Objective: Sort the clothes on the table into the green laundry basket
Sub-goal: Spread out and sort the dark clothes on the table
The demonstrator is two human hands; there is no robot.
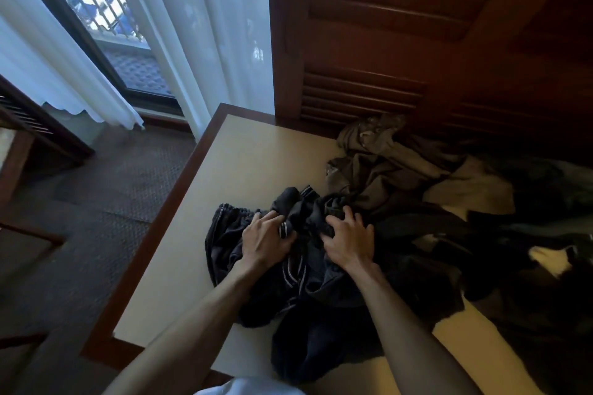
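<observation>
Clothes lie heaped on the tabletop. Nearest the tabletop's front edge, the left hand and right hand each narrow their grip into a dark striped garment, probably to lift it free. No basket shows.

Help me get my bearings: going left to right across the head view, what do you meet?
Window → curtain → left hand → right hand → olive clothes → dark pile.
</observation>
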